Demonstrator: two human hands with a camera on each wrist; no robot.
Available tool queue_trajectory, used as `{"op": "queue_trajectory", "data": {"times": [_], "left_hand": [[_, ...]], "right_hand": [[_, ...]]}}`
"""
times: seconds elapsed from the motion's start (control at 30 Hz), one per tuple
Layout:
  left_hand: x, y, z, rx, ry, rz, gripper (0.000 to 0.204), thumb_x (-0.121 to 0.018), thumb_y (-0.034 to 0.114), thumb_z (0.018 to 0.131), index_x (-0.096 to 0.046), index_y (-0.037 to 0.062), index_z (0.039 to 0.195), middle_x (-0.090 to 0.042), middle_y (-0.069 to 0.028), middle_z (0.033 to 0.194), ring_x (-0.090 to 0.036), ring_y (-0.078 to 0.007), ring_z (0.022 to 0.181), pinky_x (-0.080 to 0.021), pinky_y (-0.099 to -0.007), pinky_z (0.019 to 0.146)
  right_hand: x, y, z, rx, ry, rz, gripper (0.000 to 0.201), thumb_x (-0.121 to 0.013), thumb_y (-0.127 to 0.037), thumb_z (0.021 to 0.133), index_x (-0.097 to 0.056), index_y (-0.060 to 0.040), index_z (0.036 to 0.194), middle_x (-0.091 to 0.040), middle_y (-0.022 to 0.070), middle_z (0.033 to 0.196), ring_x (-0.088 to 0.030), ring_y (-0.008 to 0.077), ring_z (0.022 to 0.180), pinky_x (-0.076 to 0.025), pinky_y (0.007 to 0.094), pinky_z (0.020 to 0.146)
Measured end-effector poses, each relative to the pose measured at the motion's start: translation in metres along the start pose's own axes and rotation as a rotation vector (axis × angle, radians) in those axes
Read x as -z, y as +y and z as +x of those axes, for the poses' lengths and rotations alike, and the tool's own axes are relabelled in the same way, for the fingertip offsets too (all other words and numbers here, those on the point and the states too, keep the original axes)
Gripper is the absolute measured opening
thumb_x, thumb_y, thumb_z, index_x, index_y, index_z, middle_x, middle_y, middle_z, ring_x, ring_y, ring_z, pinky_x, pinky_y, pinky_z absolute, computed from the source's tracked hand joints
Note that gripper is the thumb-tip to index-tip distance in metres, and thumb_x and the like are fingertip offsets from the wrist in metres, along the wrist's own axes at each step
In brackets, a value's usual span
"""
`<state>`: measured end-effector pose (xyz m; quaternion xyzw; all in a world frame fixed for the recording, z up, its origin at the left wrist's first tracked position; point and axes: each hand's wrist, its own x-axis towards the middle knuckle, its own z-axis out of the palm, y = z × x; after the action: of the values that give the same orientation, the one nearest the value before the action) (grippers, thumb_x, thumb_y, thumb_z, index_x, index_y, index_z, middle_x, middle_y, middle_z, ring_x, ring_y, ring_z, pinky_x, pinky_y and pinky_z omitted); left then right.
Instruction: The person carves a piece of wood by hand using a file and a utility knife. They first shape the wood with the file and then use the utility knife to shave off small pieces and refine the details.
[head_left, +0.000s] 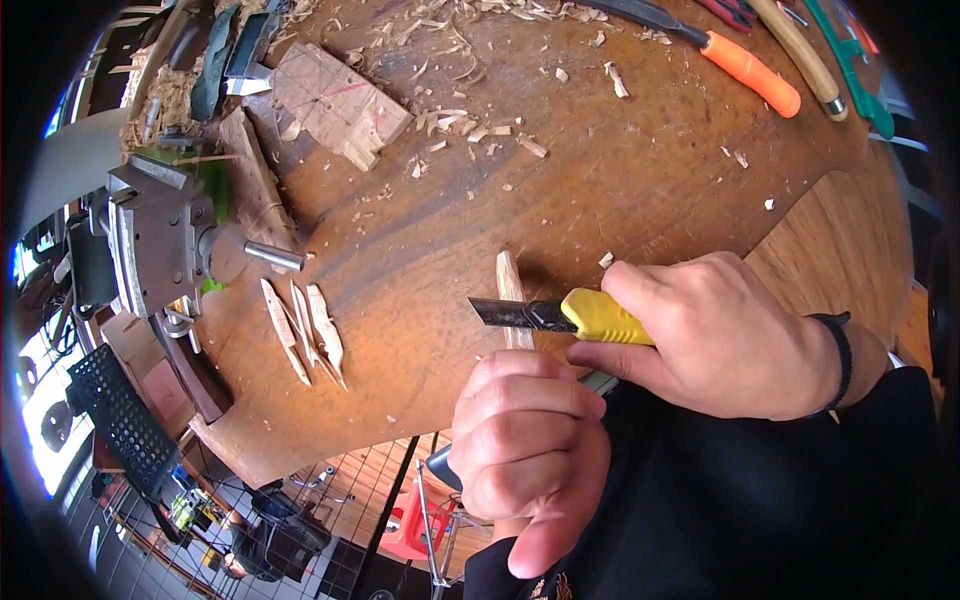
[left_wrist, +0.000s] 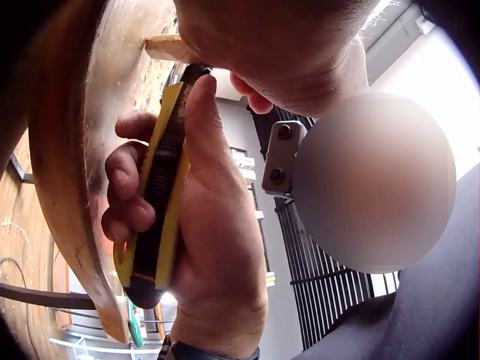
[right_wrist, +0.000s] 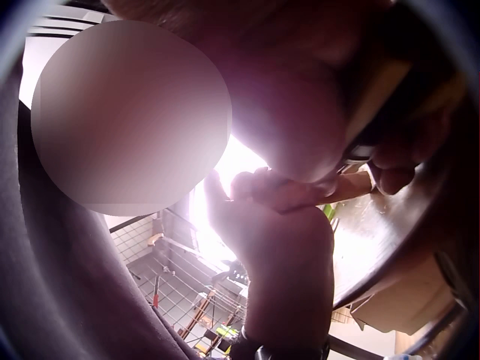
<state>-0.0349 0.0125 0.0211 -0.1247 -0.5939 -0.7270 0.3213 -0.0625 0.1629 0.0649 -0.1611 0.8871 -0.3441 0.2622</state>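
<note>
In the head view the left hand (head_left: pixel 530 440) grips the lower end of a pale wooden stick (head_left: pixel 509 275), fingers curled round it. The right hand (head_left: pixel 725 335) holds a yellow utility knife (head_left: pixel 605 318), its dark blade lying across the stick just above the left fist. From the left wrist view, the right hand (left_wrist: pixel 217 225) is wrapped round the knife (left_wrist: pixel 161 180), and the stick (left_wrist: pixel 166 48) shows beyond the left hand (left_wrist: pixel 277 52). The right wrist view has the stick (right_wrist: pixel 349 186) coming out of the left hand (right_wrist: pixel 281 240).
Several carved wooden pieces (head_left: pixel 325 335) lie left of the hands. Farther left stands a metal vise (head_left: pixel 160 235). A wood block (head_left: pixel 340 105), shavings (head_left: pixel 455 120) and an orange-handled tool (head_left: pixel 750 72) lie at the back. The bench's near edge (head_left: pixel 330 450) runs left of the left hand.
</note>
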Motion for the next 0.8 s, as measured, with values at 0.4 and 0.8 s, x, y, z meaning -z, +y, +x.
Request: {"op": "queue_trajectory", "data": {"times": [0.4,0.8], "left_hand": [[0.002,-0.026,0.006,-0.187,-0.039,-0.254,0.058,-0.059,0.046,0.102,-0.047,0.0083,0.060,-0.044,-0.0005,0.049,-0.040,-0.0142,0.039,-0.037,-0.0303,0.043],[0.014,-0.006,0.017,0.034,-0.122,-0.127,0.048,-0.057,0.031,0.101,-0.046,0.0110,0.059,-0.042,0.0013,0.047,-0.037,-0.0132,0.037,-0.039,-0.0299,0.043]], "right_hand": [[0.018,0.002,0.006,-0.082,-0.089,-0.018,0.027,-0.078,-0.020,0.087,-0.060,-0.0013,0.093,-0.062,0.0186,0.062,-0.065,0.0420,0.060,-0.051,0.0486,0.054],[0.030,-0.009,0.017,-0.195,-0.263,-0.099,0.015,-0.070,-0.005,0.080,-0.063,0.0039,0.090,-0.065,0.0216,0.064,-0.070,0.0395,0.062,-0.057,0.0468,0.060]]}}
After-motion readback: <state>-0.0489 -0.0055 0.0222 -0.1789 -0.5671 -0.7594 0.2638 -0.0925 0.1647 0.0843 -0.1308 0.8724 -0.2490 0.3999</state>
